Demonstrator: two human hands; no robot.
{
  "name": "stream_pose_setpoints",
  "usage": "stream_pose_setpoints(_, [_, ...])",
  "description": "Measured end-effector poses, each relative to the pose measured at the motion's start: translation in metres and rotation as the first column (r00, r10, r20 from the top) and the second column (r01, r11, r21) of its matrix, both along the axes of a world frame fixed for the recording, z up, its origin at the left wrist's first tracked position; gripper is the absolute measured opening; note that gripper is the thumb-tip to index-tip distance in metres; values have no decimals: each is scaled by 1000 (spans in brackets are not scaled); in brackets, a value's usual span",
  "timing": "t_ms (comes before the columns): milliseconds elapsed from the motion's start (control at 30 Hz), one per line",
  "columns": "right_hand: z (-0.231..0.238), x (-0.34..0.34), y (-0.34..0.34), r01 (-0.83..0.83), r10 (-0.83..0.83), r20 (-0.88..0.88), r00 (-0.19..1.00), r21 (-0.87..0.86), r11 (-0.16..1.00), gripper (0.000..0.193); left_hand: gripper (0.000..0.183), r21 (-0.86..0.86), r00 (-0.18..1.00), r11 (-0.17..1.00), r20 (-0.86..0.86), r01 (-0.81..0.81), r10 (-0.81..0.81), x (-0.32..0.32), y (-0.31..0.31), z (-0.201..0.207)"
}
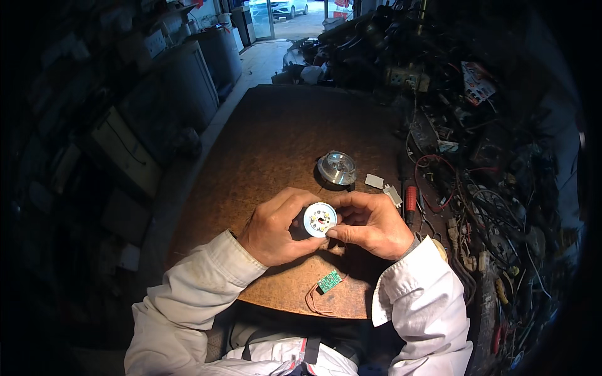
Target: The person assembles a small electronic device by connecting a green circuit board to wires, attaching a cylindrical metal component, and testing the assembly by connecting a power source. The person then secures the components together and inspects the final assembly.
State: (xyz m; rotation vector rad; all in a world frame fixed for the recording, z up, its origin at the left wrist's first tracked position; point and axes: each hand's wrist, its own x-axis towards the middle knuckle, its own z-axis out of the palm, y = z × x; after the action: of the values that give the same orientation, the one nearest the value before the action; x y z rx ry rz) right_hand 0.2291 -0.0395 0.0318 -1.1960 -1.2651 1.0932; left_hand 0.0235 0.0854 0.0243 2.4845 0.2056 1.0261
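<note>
Between my hands, above the wooden table, is a small round white LED lamp board (315, 228) with several yellowish LEDs and a dark hole at its middle. My left hand (276, 227) curls round its left side, fingers behind and thumb below. From the right, my right hand (371, 225) pinches its rim, the thumb on the lower right edge. What lies behind the disc is hidden. Nearer me, a green circuit board (329, 282) with brownish wires rests on the table. Beyond my hands sits a round, shiny clear-and-metal lamp housing (337, 169).
Two small whitish pieces (374, 181) lie right of the housing. A red-handled screwdriver (411, 199) stands out near the table's right side. Tangled cables (467, 241) and parts crowd that side. Dark cabinets (182, 81) line the left; a bright doorway (288, 19) is far ahead.
</note>
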Motion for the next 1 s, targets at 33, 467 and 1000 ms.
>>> stream_pose_setpoints(33, [0, 0, 0, -2, 2, 11, 1000, -3, 1000, 49, 61, 7, 1000, 1000, 4, -1, 0, 0, 0, 0])
stream_pose_setpoints(467, [-6, -1, 2, 4, -4, -24, 1000, -7, 1000, 39, 64, 75, 998, 996, 52, -36, 32, 1, -1, -5])
stream_pose_setpoints(1000, [-2, -2, 3, 17, -12, 62, 998, -74, 997, 35, 63, 75, 998, 996, 39, -50, 47, -1, -2, -5])
